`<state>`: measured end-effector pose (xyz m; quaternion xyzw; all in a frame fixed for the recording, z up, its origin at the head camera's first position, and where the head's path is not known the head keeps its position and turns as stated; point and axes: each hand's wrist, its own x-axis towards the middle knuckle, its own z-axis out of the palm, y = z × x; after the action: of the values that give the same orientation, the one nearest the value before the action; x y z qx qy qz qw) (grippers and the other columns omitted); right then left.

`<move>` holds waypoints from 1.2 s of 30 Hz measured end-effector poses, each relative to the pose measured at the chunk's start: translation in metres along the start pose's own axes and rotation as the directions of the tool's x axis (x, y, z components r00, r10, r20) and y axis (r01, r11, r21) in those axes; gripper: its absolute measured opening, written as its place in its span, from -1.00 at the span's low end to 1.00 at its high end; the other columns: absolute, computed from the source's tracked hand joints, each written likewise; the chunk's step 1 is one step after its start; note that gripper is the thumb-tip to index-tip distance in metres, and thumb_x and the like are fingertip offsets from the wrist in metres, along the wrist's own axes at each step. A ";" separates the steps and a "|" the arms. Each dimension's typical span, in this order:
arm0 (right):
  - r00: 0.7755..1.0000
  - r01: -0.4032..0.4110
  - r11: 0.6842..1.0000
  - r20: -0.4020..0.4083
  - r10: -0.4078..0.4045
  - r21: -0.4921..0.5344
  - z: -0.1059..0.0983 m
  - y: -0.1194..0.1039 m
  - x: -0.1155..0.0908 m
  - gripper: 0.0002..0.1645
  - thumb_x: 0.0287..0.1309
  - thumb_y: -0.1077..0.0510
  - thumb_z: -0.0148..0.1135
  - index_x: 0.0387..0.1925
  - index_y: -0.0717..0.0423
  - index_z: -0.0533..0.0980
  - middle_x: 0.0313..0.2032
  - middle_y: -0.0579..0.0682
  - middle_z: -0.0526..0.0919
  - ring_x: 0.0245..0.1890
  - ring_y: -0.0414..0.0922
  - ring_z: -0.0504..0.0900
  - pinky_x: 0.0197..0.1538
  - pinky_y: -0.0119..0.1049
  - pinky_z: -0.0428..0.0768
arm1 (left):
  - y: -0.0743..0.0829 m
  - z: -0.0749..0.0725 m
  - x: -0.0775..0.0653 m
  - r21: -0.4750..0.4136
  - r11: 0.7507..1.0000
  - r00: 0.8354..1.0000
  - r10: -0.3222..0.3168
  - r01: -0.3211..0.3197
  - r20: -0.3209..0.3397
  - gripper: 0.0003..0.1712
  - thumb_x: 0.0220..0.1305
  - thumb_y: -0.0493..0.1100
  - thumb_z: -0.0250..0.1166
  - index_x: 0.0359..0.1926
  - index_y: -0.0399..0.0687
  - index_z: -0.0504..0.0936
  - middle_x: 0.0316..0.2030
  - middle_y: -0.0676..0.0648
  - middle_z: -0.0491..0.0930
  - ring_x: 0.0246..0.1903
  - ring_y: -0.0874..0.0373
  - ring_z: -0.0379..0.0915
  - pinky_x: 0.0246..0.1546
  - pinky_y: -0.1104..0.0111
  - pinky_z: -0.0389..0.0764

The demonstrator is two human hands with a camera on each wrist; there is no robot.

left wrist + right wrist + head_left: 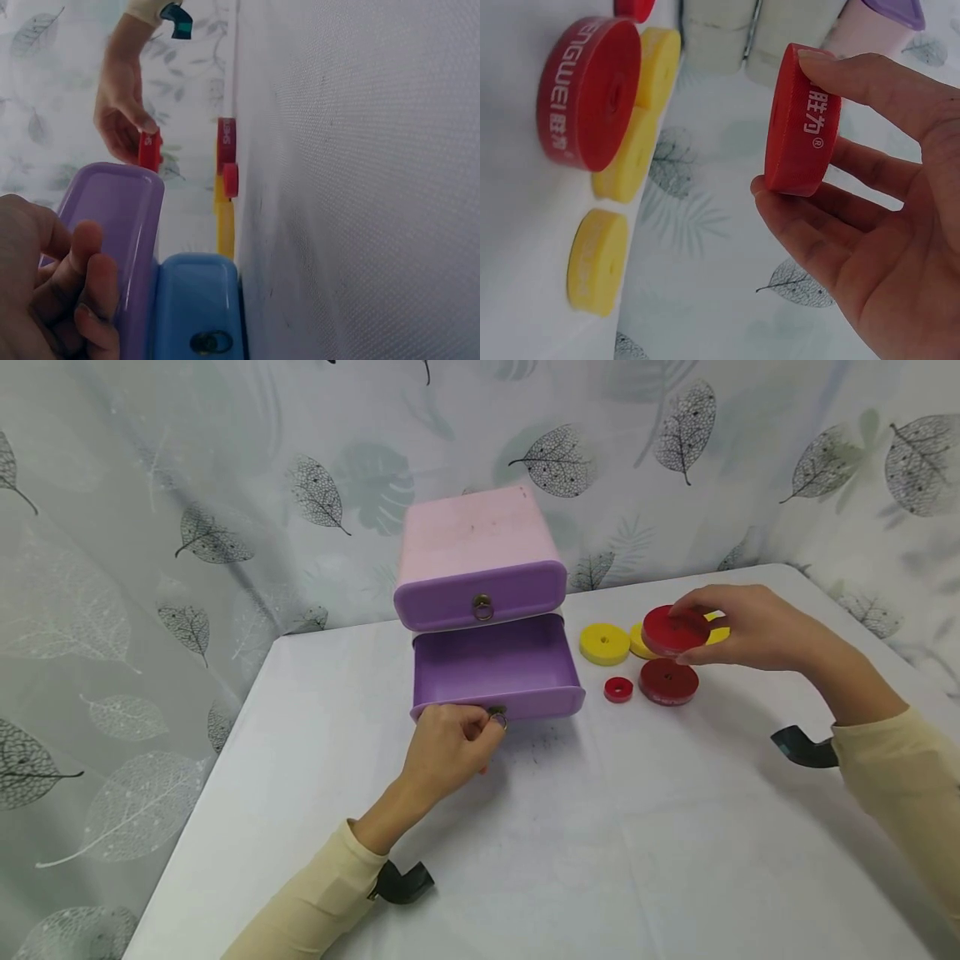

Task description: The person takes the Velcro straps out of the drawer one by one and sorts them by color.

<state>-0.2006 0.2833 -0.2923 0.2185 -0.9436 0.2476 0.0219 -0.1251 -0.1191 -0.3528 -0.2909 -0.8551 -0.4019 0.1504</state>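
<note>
A chest of drawers (472, 531) has a pale pink body, and its middle purple drawer (495, 664) is pulled out with nothing visible inside. My left hand (450, 747) pinches the ring pull (498, 718) on that drawer's front. Below it, a blue drawer (199, 300) shows in the left wrist view. My right hand (750, 627) grips a red roll of tape (802, 124) by its rim, raised above the table, thumb on one side and fingers on the other. Under it lies another red roll of tape (668, 683), beside a small red roll (618, 690).
Several yellow rolls of tape lie behind the red ones, one yellow roll (604, 644) nearest the chest. The white table (570, 860) backs onto a leaf-patterned curtain (315, 493). Dark curved pieces (405, 883) stick out at both wrists.
</note>
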 end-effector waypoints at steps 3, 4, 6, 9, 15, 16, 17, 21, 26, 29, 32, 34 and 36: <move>1.000 -0.006 1.000 -0.014 0.006 -0.017 -0.001 0.009 -0.003 -0.31 -0.02 0.19 0.67 0.16 0.20 0.58 0.04 0.10 0.65 0.02 0.07 0.60 -0.03 -0.01 0.69 | 0.000 0.000 0.000 -0.001 1.000 1.000 -0.004 0.004 0.002 -0.64 0.23 -0.26 0.21 -0.71 0.07 0.54 -0.83 0.30 0.40 -0.83 0.39 0.32 -0.82 0.45 0.15; 1.000 -0.007 1.000 -0.019 0.006 -0.018 -0.001 0.011 -0.004 -0.32 -0.03 0.19 0.67 0.15 0.20 0.58 0.04 0.11 0.65 0.02 0.08 0.60 -0.03 -0.02 0.69 | 0.000 0.000 0.000 -0.001 1.000 1.000 -0.006 0.006 0.003 -0.64 0.23 -0.26 0.21 -0.71 0.08 0.54 -0.83 0.30 0.41 -0.83 0.40 0.33 -0.82 0.45 0.15; 1.000 -0.011 1.000 -0.029 0.011 -0.021 -0.002 0.017 -0.006 -0.32 -0.03 0.19 0.67 0.15 0.21 0.58 0.03 0.12 0.66 0.02 0.09 0.60 -0.04 -0.22 0.67 | 0.001 0.000 0.000 -0.001 1.000 1.000 -0.009 0.009 0.002 -0.64 0.23 -0.26 0.21 -0.71 0.08 0.54 -0.82 0.30 0.41 -0.83 0.40 0.33 -0.82 0.44 0.15; 0.999 -0.027 1.000 -0.036 0.026 -0.013 -0.004 0.024 -0.008 -0.31 -0.03 0.19 0.67 0.15 0.23 0.57 0.04 0.16 0.65 0.03 0.12 0.59 -0.12 -0.50 0.56 | 0.001 0.000 0.000 0.002 1.000 1.000 -0.010 0.010 0.003 -0.64 0.23 -0.26 0.21 -0.70 0.07 0.54 -0.83 0.30 0.40 -0.83 0.39 0.32 -0.82 0.44 0.15; 0.998 -0.056 0.998 -0.015 0.056 -0.013 -0.006 0.035 -0.011 -0.29 -0.01 0.17 0.66 0.17 0.27 0.55 0.06 0.21 0.63 0.05 0.18 0.58 -0.10 -0.42 0.62 | 0.002 -0.001 0.000 0.008 1.000 1.000 -0.011 0.011 0.002 -0.65 0.22 -0.26 0.21 -0.70 0.06 0.55 -0.83 0.29 0.40 -0.83 0.40 0.32 -0.82 0.44 0.15; 0.998 -0.061 0.998 -0.010 0.061 -0.019 -0.006 0.036 -0.011 -0.30 0.00 0.16 0.66 0.16 0.27 0.56 0.06 0.21 0.63 0.05 0.17 0.58 -0.08 -0.35 0.65 | 0.001 -0.001 0.000 0.010 1.000 1.000 -0.011 0.011 0.001 -0.65 0.22 -0.27 0.21 -0.70 0.06 0.55 -0.83 0.29 0.41 -0.83 0.40 0.33 -0.82 0.44 0.16; 0.998 -0.067 0.997 -0.004 0.066 -0.025 -0.006 0.038 -0.012 -0.30 0.00 0.15 0.66 0.16 0.27 0.56 0.06 0.21 0.63 0.05 0.17 0.58 -0.06 -0.25 0.67 | 0.001 -0.001 0.000 0.011 1.000 1.000 -0.010 0.010 0.000 -0.65 0.22 -0.27 0.21 -0.70 0.06 0.55 -0.83 0.29 0.41 -0.83 0.41 0.33 -0.82 0.44 0.15; 0.995 -0.101 0.994 0.022 0.102 -0.038 -0.006 0.043 -0.015 -0.30 0.03 0.15 0.64 0.18 0.28 0.54 0.08 0.24 0.61 0.07 0.21 0.56 -0.02 0.05 0.68 | 0.001 -0.001 0.000 0.008 1.000 1.000 -0.007 0.007 0.003 -0.65 0.22 -0.27 0.21 -0.70 0.06 0.55 -0.83 0.29 0.40 -0.83 0.41 0.33 -0.82 0.44 0.14; 0.985 -0.157 0.987 0.066 0.160 -0.040 -0.005 0.053 -0.017 -0.25 0.01 0.16 0.63 0.20 0.32 0.49 0.11 0.34 0.56 0.10 0.34 0.49 -0.10 0.18 0.68 | 0.001 -0.001 0.000 0.008 1.000 1.000 -0.006 0.006 0.004 -0.64 0.22 -0.27 0.21 -0.71 0.07 0.53 -0.83 0.30 0.40 -0.83 0.41 0.33 -0.82 0.44 0.14; 0.979 -0.182 0.982 0.083 0.186 -0.051 -0.004 0.057 -0.019 -0.21 -0.02 0.17 0.64 0.21 0.33 0.48 0.11 0.36 0.55 0.09 0.35 0.48 -0.13 0.16 0.69 | 0.001 -0.001 0.000 0.008 1.000 1.000 -0.006 0.006 0.002 -0.64 0.22 -0.27 0.21 -0.71 0.07 0.54 -0.82 0.29 0.41 -0.83 0.41 0.33 -0.82 0.43 0.15; 0.974 -0.198 0.979 0.099 0.203 -0.054 -0.002 0.062 -0.021 -0.20 -0.04 0.18 0.65 0.21 0.33 0.47 0.10 0.37 0.55 0.08 0.35 0.47 -0.14 0.15 0.70 | 0.001 -0.001 0.000 0.008 1.000 1.000 -0.005 0.005 0.003 -0.64 0.23 -0.26 0.20 -0.71 0.06 0.53 -0.83 0.29 0.41 -0.83 0.41 0.33 -0.81 0.42 0.16; 0.973 -0.201 0.978 0.106 0.206 -0.059 -0.001 0.065 -0.022 -0.21 -0.03 0.18 0.64 0.20 0.34 0.48 0.09 0.37 0.56 0.08 0.35 0.47 -0.14 0.15 0.70 | 0.001 -0.001 0.000 0.009 1.000 1.000 -0.004 0.004 0.003 -0.64 0.23 -0.26 0.20 -0.71 0.07 0.53 -0.83 0.29 0.40 -0.83 0.41 0.32 -0.81 0.42 0.16; 0.971 -0.206 0.977 0.112 0.212 -0.061 0.001 0.070 -0.023 -0.24 -0.01 0.19 0.63 0.19 0.34 0.48 0.09 0.37 0.56 0.07 0.34 0.47 -0.14 0.14 0.70 | 0.001 -0.001 0.001 0.008 1.000 1.000 -0.004 0.004 0.003 -0.64 0.23 -0.26 0.20 -0.71 0.07 0.53 -0.83 0.29 0.40 -0.83 0.41 0.32 -0.81 0.42 0.15</move>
<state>-0.2089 0.3463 -0.3288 0.1316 -0.9668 0.2122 -0.0544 -0.1246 -0.1191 -0.3510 -0.2894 -0.8575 -0.3982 0.1494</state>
